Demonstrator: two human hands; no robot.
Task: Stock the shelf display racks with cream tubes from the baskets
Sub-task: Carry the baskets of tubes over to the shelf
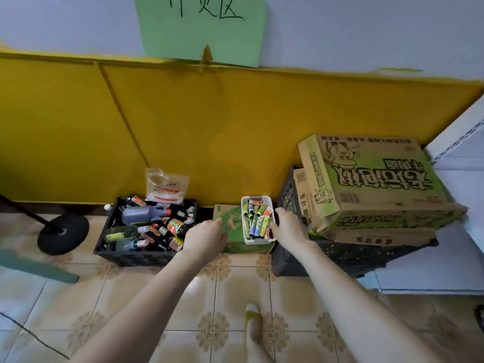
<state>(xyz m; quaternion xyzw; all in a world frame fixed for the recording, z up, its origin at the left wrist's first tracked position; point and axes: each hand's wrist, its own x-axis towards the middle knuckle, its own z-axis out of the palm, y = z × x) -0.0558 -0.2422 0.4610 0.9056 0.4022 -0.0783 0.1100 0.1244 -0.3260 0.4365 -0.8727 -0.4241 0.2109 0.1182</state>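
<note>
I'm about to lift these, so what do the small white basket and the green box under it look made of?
White basket: probably moulded plastic, smooth and slightly glossy, with a thin rim and handle slot. Green box: probably printed cardboard, matte, with brown edges at its corners.

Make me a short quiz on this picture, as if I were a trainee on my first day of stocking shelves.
1. What does the white basket of cream tubes rest on?
A) the bare floor tiles
B) a green cardboard box
C) a metal shelf
2. True or false: the left hand and the right hand reach in on opposite sides of the basket.
3. On which side of the basket does the black crate of bottles stand, left or right?

Key: 1 B; 2 true; 3 left.
</note>
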